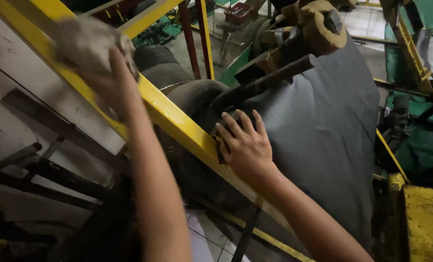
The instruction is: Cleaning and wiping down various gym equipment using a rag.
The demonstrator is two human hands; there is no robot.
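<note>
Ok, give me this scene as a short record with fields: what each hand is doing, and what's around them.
left hand: presses a grey rag on the yellow rail
right hand: rests open on the same rail, fingertips at the edge of the dark grey sheet
rail: slants from upper left to lower right
sheet: hangs from a dark bar
behind: dark rollers past the rail
lower right: worn yellow block

Both bare forearms stretched up and forward, left hand (111,80) raised highest, fingers curled shut and blurred, right hand (245,145) lower, palm down, fingers spread flat and pressing, wrist slightly bent
</note>
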